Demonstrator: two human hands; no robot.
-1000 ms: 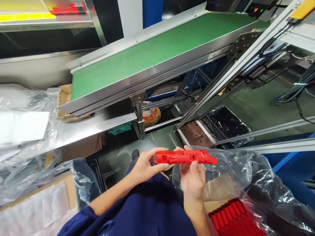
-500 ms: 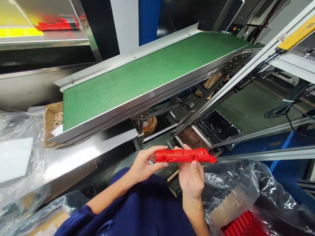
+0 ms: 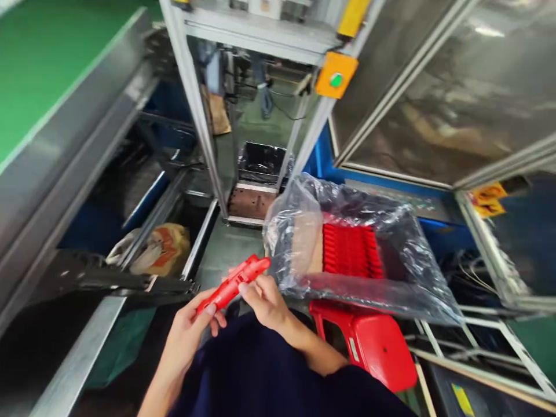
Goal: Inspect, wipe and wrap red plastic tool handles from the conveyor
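A long red plastic housing part (image 3: 234, 284) with small holes and a notch is held in front of my body, tilted up to the right. My left hand (image 3: 191, 318) pinches its lower left end between thumb and fingers. Near the upper right end, my right hand (image 3: 264, 301) grips it, thumb on the near side. To the right, rows of similar red parts (image 3: 351, 252) lie in a box lined with a clear plastic bag (image 3: 417, 249).
A red plastic stool (image 3: 382, 347) stands below the lined box. The green conveyor belt (image 3: 61, 46) is at upper left. Ahead rises a metal frame (image 3: 195, 98) with an orange button box (image 3: 336, 75). A printed sack (image 3: 163, 249) lies under the conveyor.
My view has swung right, from the conveyor toward the lined box. Both hands keep hold of the red part, which has gone from nearly level to slanted.
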